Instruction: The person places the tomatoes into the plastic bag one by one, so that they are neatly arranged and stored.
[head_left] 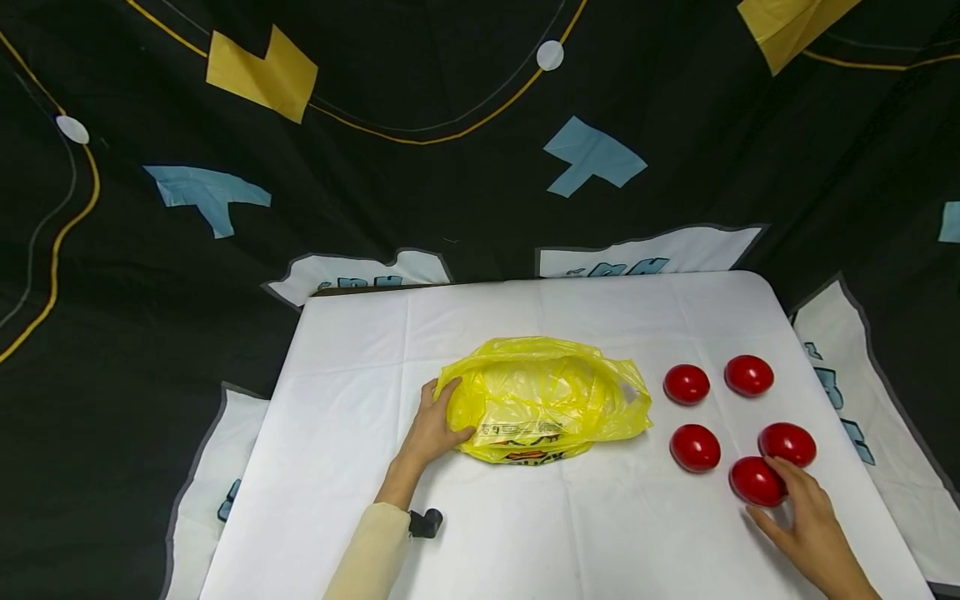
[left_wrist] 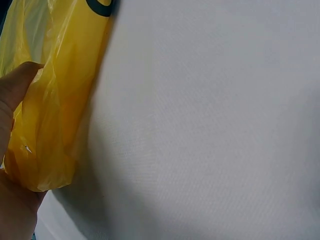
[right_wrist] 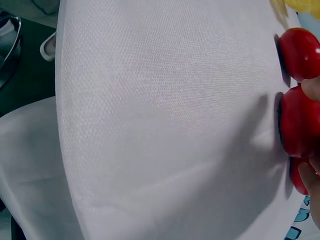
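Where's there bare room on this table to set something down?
Bare cloth lies behind the yellow bag, left of the left hand, and in front of the bag. Crowded: the right side, with five red tomatoes, the right hand at the nearest.

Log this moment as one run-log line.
Left hand: grips yellow bag | Right hand: curled around nearest red object | Four other red objects: on white cloth, right of bag
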